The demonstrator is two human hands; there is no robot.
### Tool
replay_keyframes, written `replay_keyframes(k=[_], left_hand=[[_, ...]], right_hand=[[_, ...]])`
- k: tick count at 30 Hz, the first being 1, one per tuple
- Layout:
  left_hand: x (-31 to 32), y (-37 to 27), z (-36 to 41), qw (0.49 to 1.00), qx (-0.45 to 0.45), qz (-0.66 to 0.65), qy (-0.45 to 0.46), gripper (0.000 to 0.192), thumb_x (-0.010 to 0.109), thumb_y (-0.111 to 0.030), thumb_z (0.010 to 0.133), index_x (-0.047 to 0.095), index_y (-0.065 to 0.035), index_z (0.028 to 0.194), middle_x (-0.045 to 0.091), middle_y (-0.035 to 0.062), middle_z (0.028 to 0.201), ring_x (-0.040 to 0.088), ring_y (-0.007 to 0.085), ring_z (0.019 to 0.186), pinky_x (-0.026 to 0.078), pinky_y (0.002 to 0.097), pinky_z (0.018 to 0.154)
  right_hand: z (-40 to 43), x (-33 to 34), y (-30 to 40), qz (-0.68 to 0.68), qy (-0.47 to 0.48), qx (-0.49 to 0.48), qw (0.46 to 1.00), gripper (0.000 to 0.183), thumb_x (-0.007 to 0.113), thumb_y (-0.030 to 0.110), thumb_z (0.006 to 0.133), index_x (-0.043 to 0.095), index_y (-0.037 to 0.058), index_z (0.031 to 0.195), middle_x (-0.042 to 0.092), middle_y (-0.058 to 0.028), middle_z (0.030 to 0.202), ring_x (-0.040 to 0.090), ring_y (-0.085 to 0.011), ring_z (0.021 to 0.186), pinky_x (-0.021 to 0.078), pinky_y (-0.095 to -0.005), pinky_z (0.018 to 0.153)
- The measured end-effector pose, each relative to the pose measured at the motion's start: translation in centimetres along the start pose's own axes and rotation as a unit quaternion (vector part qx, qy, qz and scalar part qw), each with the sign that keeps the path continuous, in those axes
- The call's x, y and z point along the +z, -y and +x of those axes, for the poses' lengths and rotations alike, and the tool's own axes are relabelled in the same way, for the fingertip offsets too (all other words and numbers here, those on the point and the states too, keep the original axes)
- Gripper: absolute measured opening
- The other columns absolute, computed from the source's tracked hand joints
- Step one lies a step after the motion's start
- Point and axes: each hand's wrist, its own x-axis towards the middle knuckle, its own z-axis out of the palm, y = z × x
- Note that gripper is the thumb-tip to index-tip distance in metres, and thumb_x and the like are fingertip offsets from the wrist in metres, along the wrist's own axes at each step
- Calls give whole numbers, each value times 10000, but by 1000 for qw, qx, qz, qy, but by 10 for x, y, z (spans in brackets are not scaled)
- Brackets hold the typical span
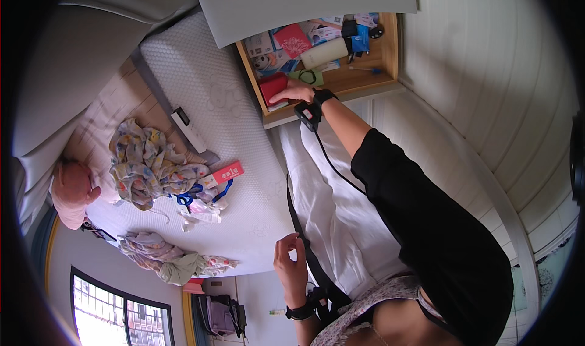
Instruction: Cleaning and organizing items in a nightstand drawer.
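My right hand point(295, 91) reaches into an open wooden drawer point(389, 49), its fingers on a red case or booklet point(273, 84) in the near left corner. Whether it grips the case cannot be told. Close to this hand lie a black hair tie point(307, 76) on green paper and a pale bottle-like object point(324, 53). Further in are a red card with a white flower print point(292, 40), a panda figure point(262, 62) and a blue packet point(360, 38). My left hand point(290, 259) hangs above my lap beside the mattress, fingers curled, thumb and forefinger close together, holding nothing visible.
A bare mattress point(256, 154) stands left of the drawer. On it lie a crumpled patterned cloth point(141, 163), a white boxy device point(189, 129), a red-and-white box point(227, 171), blue-handled scissors point(188, 195), a pink plush toy point(73, 193) and more clothes point(178, 263). A cable runs from my right wrist.
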Motion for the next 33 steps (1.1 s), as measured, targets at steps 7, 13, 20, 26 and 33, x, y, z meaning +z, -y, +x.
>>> replay_keyframes(k=[7, 13, 20, 26, 33], left_hand=[[6, -3, -1, 1000, -7, 2, 1, 106, 591, -51, 849, 611, -4, 941, 617, 100, 854, 595, 194, 693, 470, 313, 655], [10, -3, -1, 1000, 1, -3, 1, 106, 589, -56, 851, 614, -5, 941, 616, 98, 848, 595, 191, 682, 472, 312, 652], [2, -1, -1, 1000, -4, 15, -7, 110, 591, -56, 851, 615, -7, 946, 607, 96, 823, 593, 189, 680, 469, 312, 650], [0, -11, -4, 1000, 2, -3, -16, 107, 595, -50, 848, 616, -11, 945, 602, 93, 814, 592, 189, 678, 471, 312, 647], [-4, 1, -19, 998, 21, -57, -11, 127, 606, -48, 832, 616, -24, 956, 599, 94, 800, 605, 208, 693, 478, 320, 640]], right_hand=[[3, 10, 5, 86, -30, 27, 995, 625, 818, 256, 663, 502, 115, 1184, 604, -24, 1113, 581, -135, 993, 492, -231, 824], [1, -9, 8, 167, 63, 183, 967, 518, 776, 302, 712, 570, 124, 1153, 599, -1, 1129, 569, -111, 997, 484, -222, 809], [-15, 20, 30, 97, -23, 130, 987, 634, 810, 301, 644, 553, 63, 1173, 607, -85, 1093, 542, -182, 1017, 441, -305, 858], [-13, 18, 11, 119, -85, 6, 989, 527, 812, 213, 654, 586, 63, 1106, 634, -54, 1060, 588, -164, 948, 466, -286, 828], [-68, 42, 55, 29, -50, -138, 989, 551, 822, 164, 639, 576, 14, 1109, 650, -110, 1039, 625, -197, 940, 502, -318, 851]])
